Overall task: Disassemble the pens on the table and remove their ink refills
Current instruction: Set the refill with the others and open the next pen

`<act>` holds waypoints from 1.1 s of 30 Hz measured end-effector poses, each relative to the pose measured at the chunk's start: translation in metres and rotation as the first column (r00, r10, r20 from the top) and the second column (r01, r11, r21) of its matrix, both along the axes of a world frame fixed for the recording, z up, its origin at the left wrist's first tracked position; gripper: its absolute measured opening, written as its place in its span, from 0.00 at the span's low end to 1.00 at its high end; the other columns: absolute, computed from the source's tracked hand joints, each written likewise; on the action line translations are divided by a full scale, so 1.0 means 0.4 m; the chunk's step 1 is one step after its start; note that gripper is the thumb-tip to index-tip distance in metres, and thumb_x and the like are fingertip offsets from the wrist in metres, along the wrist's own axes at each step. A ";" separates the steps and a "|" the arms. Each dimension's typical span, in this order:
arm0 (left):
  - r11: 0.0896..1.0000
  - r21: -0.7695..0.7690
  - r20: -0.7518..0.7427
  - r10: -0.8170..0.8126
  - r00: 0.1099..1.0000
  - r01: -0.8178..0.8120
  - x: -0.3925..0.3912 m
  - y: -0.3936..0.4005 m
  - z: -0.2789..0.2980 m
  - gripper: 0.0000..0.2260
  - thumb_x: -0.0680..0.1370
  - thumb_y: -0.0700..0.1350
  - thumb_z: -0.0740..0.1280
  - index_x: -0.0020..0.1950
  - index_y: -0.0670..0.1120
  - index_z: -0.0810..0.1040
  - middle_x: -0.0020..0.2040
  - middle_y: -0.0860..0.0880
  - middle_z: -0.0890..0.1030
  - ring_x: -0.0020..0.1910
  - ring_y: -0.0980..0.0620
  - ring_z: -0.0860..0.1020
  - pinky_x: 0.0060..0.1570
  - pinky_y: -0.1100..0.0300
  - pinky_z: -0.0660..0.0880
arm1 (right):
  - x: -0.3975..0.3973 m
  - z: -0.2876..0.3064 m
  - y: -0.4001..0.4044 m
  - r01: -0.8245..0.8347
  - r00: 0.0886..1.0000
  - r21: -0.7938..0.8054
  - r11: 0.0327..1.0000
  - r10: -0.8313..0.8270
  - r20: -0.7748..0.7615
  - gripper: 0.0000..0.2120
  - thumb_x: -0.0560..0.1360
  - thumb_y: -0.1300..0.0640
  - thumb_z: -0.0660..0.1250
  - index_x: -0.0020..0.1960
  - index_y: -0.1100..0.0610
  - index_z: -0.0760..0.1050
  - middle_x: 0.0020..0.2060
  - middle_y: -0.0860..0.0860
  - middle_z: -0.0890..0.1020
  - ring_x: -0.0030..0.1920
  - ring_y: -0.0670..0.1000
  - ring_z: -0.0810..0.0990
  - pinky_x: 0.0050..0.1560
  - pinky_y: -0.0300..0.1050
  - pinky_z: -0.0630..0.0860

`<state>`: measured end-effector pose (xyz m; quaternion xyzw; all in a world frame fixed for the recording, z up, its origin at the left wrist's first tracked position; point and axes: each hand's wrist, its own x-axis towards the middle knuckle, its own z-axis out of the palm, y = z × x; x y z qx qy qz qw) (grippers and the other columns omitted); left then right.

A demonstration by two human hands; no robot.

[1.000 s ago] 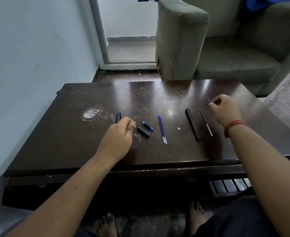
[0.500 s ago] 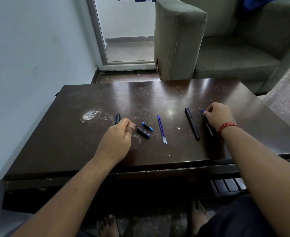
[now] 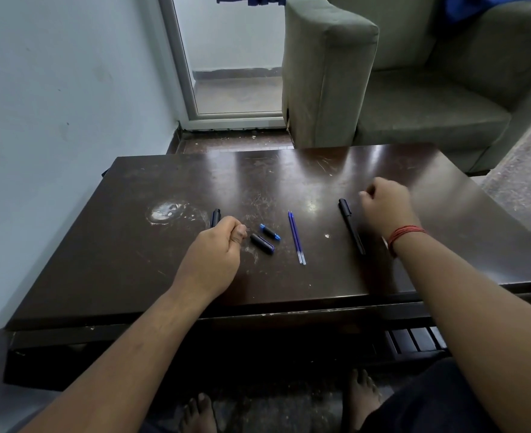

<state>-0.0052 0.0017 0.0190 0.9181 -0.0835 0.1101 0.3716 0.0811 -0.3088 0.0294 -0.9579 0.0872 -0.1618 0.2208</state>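
A black pen barrel (image 3: 215, 217) is held in the curled fingers of the left hand (image 3: 217, 254), with only its far end seen past the knuckles; it is judged to be kept there so that it can be taken apart without rolling off. Just right of that hand, two short caps (image 3: 265, 239) with blue ends lie side by side on the dark table (image 3: 289, 176), and beyond them two blue ink refills (image 3: 297, 242) are laid parallel and touching, presumably set aside as finished work. A whole black pen (image 3: 351, 225) lies further right, just beside the right hand (image 3: 386, 209) but not in it. That hand's fingers are curled, yet whether anything is pinched in them cannot be told, since the fingertips are turned away. A pale end is glimpsed at the wrist beside a red thread band (image 3: 406, 237); its nature is unclear. The next pen to be opened is judged to be the black one.
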 end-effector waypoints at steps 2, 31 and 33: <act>1.000 0.004 0.001 0.003 1.000 -0.003 0.002 -0.002 0.000 0.11 0.84 0.50 0.58 0.46 0.49 0.75 0.24 0.54 0.68 0.23 0.56 0.68 0.27 0.58 0.63 | -0.012 0.011 0.081 -0.142 0.990 -0.032 0.989 0.142 -0.014 0.08 0.76 0.56 0.66 0.43 0.61 0.78 0.41 0.60 0.82 0.45 0.61 0.80 0.45 0.49 0.76; 0.999 0.035 -0.029 -0.020 0.999 0.021 -0.004 -0.003 0.004 0.12 0.84 0.50 0.57 0.47 0.47 0.75 0.27 0.52 0.71 0.25 0.51 0.68 0.30 0.53 0.67 | -0.035 -0.028 0.269 -0.338 0.907 -0.206 0.918 0.259 -0.333 0.14 0.74 0.63 0.62 0.34 0.56 0.60 0.35 0.53 0.70 0.36 0.56 0.72 0.34 0.44 0.66; 0.999 0.037 -0.027 -0.024 0.999 0.025 -0.004 -0.003 0.005 0.12 0.84 0.50 0.57 0.47 0.47 0.75 0.27 0.52 0.71 0.25 0.51 0.68 0.30 0.53 0.67 | -0.032 -0.025 0.265 -0.319 0.907 -0.222 0.921 0.228 -0.355 0.13 0.74 0.65 0.61 0.34 0.56 0.61 0.33 0.53 0.71 0.32 0.53 0.71 0.31 0.43 0.66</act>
